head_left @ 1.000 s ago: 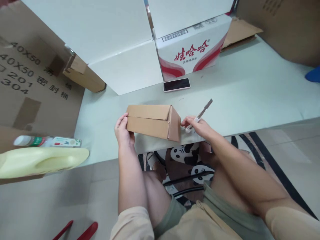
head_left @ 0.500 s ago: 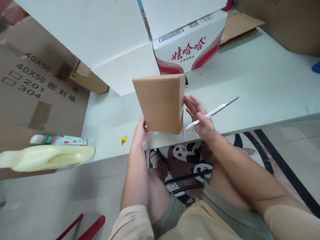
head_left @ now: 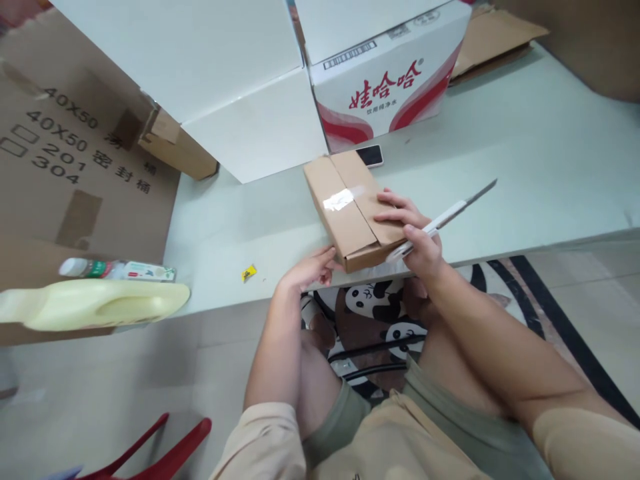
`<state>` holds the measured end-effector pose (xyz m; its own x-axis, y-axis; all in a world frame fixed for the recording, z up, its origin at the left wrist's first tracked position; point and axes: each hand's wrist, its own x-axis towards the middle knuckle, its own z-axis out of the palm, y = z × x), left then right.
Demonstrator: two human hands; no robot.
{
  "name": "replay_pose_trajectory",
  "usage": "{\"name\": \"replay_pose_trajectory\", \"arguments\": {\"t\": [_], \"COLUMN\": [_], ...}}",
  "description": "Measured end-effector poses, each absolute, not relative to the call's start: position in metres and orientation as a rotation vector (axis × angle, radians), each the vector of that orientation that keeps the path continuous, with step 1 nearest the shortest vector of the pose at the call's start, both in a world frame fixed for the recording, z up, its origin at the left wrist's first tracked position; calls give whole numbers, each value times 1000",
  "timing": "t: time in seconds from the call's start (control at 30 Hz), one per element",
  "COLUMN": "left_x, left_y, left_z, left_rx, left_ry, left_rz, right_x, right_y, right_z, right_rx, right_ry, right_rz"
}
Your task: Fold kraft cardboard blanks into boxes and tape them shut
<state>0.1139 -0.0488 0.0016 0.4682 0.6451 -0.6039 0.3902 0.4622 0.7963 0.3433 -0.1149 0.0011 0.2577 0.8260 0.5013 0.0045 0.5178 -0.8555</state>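
A small brown cardboard box lies seam side up at the front of the table, with a strip of clear tape across its middle seam. My left hand grips its near left corner, the index finger along the edge and the others curled. In my right hand is a white utility knife, its blade out and pointing away to the upper right. The spread fingers of that same hand rest on the box's top flap.
Behind the box lie a phone and a white-and-red carton. White boxes stand at the back left. A yellow packet, a plastic bottle and a pale yellow jug are to the left. Flattened cardboard lies back right.
The box has turned from upright to lying down, so its taped seam now shows. My right fingers have come onto its top, the knife still in that hand. My left hand has shifted slightly right.
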Motion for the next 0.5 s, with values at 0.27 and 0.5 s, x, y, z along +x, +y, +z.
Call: {"name": "replay_pose_trajectory", "arguments": {"t": [0.27, 0.5], "left_x": [105, 112], "left_y": [-37, -39], "left_z": [2, 11], "left_rx": [1946, 2394], "left_ry": [1274, 1043], "left_rz": [1287, 1312], "right_x": [346, 348], "right_y": [-113, -118], "right_z": [8, 15], "right_rx": [-830, -870], "right_ry": [-1381, -1183], "right_rz": [964, 1083]}}
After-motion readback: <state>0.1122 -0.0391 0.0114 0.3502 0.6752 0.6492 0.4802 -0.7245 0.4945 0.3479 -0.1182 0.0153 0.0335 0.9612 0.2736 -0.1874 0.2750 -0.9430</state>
